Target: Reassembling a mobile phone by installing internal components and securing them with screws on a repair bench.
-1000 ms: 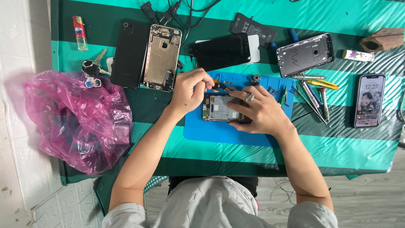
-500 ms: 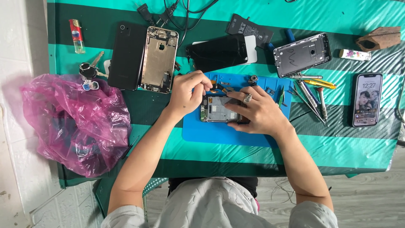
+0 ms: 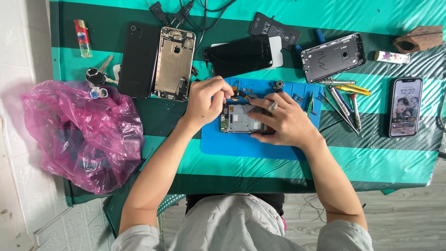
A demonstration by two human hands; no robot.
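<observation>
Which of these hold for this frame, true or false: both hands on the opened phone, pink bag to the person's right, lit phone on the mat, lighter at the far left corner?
1. Both hands work at the opened phone frame on the blue rubber mat. True: left hand and right hand are both on it.
2. The crumpled pink plastic bag lies to the person's right. False: it lies to their left.
3. The phone with a lit screen lies on the blue mat. False: it lies off the mat, on the green table cover.
4. A red lighter lies at the far left corner. True.

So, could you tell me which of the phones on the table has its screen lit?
The phone at the far right edge, beside the screwdrivers. Its screen shows a picture; the others are dark or opened up.
</observation>
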